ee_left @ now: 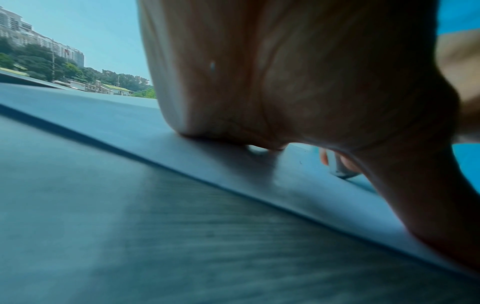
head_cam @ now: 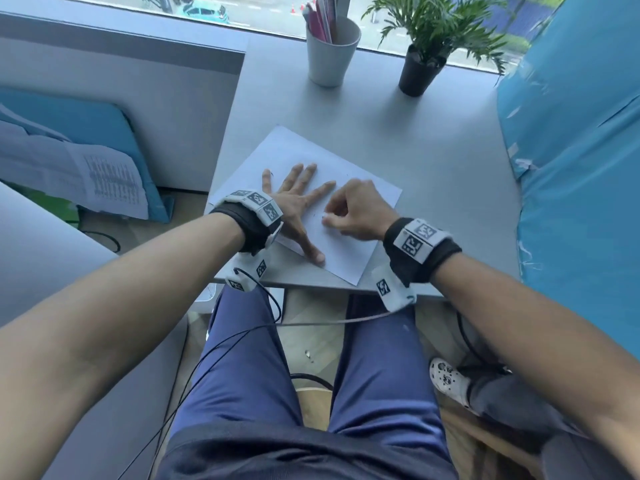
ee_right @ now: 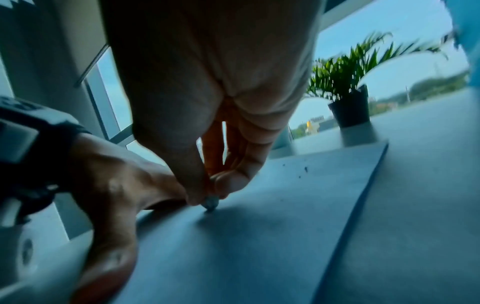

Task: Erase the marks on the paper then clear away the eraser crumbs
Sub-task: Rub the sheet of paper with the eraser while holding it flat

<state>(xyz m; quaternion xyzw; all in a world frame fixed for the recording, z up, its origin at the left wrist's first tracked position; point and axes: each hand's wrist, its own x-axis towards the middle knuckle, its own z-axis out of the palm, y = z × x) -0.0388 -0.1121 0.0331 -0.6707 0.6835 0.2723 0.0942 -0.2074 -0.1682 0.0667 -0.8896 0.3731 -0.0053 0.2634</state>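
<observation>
A white sheet of paper (head_cam: pixel 360 188) lies askew on the grey desk (head_cam: pixel 433 140). My left hand (head_cam: pixel 294 195) lies flat on the sheet with fingers spread, pressing it down. My right hand (head_cam: pixel 349 213) pinches a small white eraser (head_cam: pixel 325 218) between thumb and fingers, its tip touching the paper just right of my left thumb. In the right wrist view the eraser (ee_right: pixel 211 203) meets the paper (ee_right: pixel 272 236), and dark eraser crumbs (ee_right: pixel 302 171) lie scattered farther up the sheet. The left wrist view shows my palm (ee_left: pixel 285 82) resting on the paper (ee_left: pixel 298 185).
A grey cup of pens (head_cam: pixel 332 53) and a potted plant (head_cam: pixel 420 64) stand at the back of the desk by the window. A blue plastic-covered surface (head_cam: pixel 581 168) rises on the right. The desk's front edge (head_cam: pixel 311 285) sits just behind my wrists, above my legs.
</observation>
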